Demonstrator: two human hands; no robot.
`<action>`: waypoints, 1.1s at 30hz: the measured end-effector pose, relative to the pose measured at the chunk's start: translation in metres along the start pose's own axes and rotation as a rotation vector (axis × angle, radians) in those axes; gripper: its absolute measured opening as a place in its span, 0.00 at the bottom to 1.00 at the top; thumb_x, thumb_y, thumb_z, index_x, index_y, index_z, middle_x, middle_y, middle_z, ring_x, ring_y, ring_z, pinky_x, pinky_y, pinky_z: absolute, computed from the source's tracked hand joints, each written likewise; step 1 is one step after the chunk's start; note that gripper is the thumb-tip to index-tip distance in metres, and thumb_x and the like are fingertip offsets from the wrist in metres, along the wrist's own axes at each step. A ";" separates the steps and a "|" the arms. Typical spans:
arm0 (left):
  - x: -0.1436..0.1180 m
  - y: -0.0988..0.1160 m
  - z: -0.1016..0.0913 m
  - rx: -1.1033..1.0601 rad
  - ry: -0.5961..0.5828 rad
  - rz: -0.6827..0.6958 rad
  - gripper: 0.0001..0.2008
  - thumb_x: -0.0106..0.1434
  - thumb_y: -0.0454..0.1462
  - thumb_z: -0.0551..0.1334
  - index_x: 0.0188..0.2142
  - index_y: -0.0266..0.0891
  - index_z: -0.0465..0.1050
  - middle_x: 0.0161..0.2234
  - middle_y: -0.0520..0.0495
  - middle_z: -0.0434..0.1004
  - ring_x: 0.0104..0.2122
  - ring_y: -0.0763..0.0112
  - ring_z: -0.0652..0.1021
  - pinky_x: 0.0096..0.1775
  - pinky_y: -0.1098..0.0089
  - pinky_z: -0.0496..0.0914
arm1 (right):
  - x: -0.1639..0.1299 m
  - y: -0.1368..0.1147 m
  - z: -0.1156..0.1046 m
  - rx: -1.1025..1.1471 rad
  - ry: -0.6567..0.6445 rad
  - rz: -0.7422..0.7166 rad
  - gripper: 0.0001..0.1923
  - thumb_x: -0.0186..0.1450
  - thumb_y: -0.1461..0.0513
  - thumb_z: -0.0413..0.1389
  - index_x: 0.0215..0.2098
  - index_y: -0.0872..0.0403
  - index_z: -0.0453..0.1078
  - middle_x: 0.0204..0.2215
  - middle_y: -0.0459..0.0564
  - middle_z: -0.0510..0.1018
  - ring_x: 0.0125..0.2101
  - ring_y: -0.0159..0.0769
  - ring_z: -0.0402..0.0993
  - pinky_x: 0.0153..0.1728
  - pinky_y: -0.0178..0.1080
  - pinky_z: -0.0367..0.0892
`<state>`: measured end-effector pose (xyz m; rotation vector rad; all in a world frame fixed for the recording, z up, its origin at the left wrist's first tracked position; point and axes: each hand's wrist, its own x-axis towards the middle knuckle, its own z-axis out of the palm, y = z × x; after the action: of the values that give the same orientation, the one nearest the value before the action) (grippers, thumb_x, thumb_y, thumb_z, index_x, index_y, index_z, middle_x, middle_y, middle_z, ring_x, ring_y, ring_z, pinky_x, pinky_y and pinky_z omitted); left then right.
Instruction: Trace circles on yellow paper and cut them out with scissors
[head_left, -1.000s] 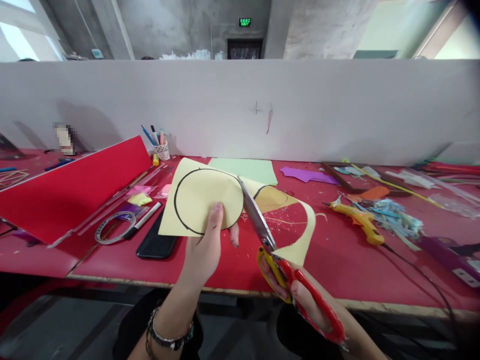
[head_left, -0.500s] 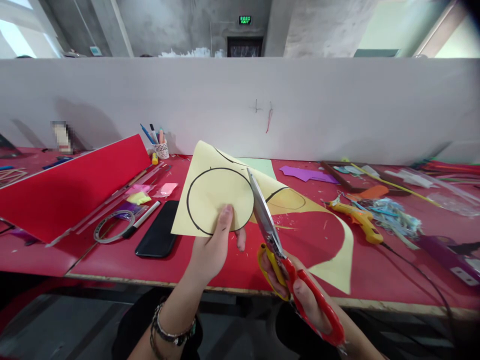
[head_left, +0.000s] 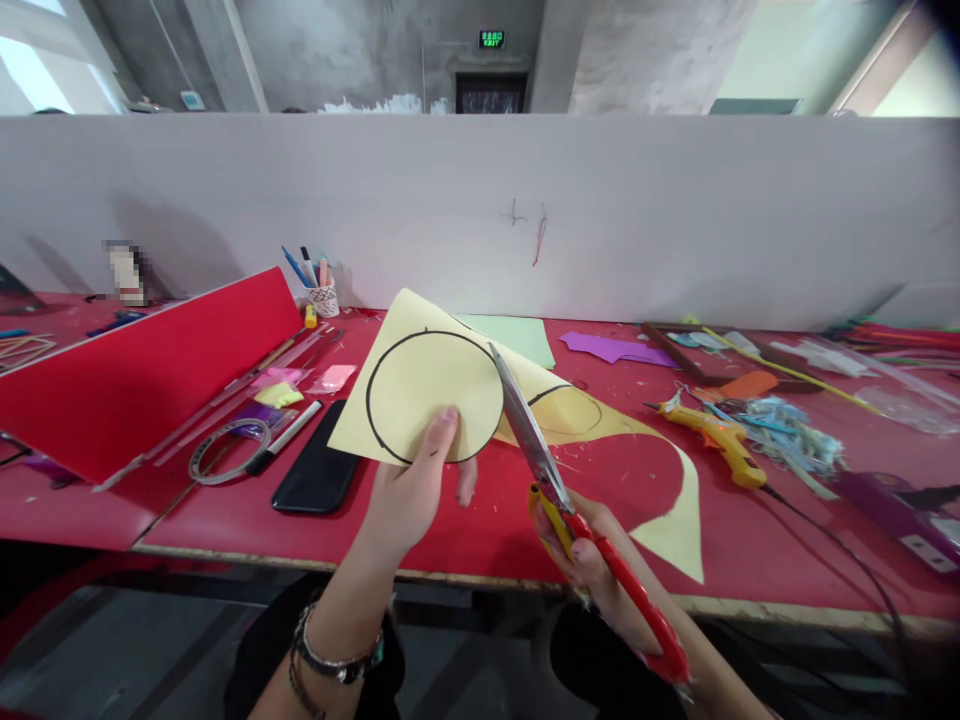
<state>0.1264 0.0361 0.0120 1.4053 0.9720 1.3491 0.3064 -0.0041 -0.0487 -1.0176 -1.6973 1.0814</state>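
Note:
A pale yellow sheet of paper (head_left: 420, 375) with a black circle drawn on it is pinched in my left hand (head_left: 420, 470), thumb on top and fingers behind. Its right part trails down to the table, with a second partly drawn curve and a large curved cut-out edge. My right hand (head_left: 600, 550) grips scissors (head_left: 531, 430) with one red and one yellow handle. Their blades meet the sheet along the right side of the circle, and the tip lies near the circle's upper right. How far the lower blade reaches is hidden behind the paper.
Left of the sheet lie a black phone (head_left: 315, 470), a marker (head_left: 289, 435), a tape ring (head_left: 217, 455) and a red board (head_left: 150, 370). At right are a yellow glue gun (head_left: 712, 435) with its cord and a heap of blue scraps (head_left: 787, 435). A white partition (head_left: 450, 210) stands behind.
The sheet has turned slightly and shifted left and down with my left hand. The scissor handles have drawn closer together, and the blades have closed somewhat.

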 end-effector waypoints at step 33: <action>0.001 0.011 -0.011 0.092 -0.044 0.001 0.21 0.65 0.37 0.48 0.14 0.41 0.56 0.08 0.57 0.51 0.11 0.78 0.61 0.20 0.75 0.63 | -0.004 0.016 -0.004 0.168 -0.054 0.045 0.32 0.53 0.37 0.50 0.43 0.51 0.64 0.27 0.49 0.65 0.21 0.31 0.59 0.18 0.33 0.61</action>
<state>0.1147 0.0352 0.0226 1.4983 1.0162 1.2830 0.3143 -0.0026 -0.0638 -0.9302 -1.6025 1.2687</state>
